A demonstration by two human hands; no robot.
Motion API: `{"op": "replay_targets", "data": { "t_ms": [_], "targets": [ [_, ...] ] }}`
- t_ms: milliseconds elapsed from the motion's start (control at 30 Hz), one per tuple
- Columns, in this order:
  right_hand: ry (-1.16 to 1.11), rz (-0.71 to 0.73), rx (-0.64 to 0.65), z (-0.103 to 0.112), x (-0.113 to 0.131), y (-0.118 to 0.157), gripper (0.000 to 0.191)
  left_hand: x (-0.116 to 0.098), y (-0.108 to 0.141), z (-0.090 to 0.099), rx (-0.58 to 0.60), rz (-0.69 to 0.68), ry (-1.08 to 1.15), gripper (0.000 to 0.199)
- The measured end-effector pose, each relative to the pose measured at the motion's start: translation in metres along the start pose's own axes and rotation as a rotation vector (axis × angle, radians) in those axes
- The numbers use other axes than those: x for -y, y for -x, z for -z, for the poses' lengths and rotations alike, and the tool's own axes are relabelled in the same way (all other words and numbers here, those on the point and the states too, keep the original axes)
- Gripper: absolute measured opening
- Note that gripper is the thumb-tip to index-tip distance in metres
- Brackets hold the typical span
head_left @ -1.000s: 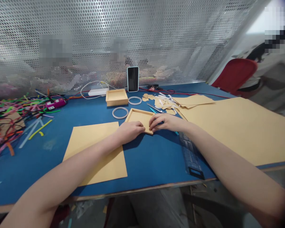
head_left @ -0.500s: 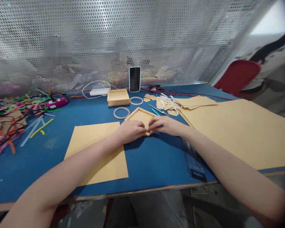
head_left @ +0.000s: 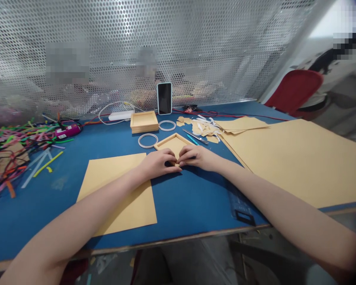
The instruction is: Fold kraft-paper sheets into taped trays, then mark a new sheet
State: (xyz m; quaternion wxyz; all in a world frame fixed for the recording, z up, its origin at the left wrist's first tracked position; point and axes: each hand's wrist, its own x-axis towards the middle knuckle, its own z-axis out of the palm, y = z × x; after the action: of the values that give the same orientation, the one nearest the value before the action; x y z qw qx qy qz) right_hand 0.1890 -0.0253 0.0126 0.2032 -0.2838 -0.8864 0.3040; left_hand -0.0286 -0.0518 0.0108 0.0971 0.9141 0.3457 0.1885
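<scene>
Shallow tray (head_left: 174, 143) sits mid worktop (head_left: 184, 202), one corner twd the person. Its L corner is just beside a tape ring (head_left: 148, 141); R side's near the teal pen (head_left: 192, 139). Open room: bare strip from tray to front edge, btwn paper sheet (head_left: 123, 174) & ruler (head_left: 242, 204). R hand (head_left: 202, 157) has fingers pinched on tray's near corner; L hand (head_left: 157, 163) has fingers curled at same corner, thumb apart, grip can't tell. Vs 1 s ago: tray's turned, corner now nearest; L thumb's spread lower.
</scene>
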Motion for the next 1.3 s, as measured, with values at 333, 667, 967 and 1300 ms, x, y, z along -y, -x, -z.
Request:
{"op": "replay_targets", "data": {
  "t_ms": [333, 667, 967, 1300],
  "targets": [
    [0.011, -0.148, -0.015, 0.028, -0.002, 0.006, 0.029, -0.01, 0.0, 0.001, -0.017, 0.058, 0.004, 0.021],
    [0.131, -0.154, 0.039, 0.036, -0.016, 0.008, 0.032, -0.013, -0.001, -0.003, 0.02, -0.052, -0.135, 0.036],
    [0.169, -0.128, 0.083, 0.04, -0.015, 0.01, 0.034, -0.012, -0.002, -0.003, 0.047, -0.122, -0.216, 0.034],
    [0.279, -0.095, -0.052, 0.045, -0.034, 0.015, 0.027, -0.013, -0.001, -0.004, 0.049, -0.104, -0.248, 0.035]
  ]
}}
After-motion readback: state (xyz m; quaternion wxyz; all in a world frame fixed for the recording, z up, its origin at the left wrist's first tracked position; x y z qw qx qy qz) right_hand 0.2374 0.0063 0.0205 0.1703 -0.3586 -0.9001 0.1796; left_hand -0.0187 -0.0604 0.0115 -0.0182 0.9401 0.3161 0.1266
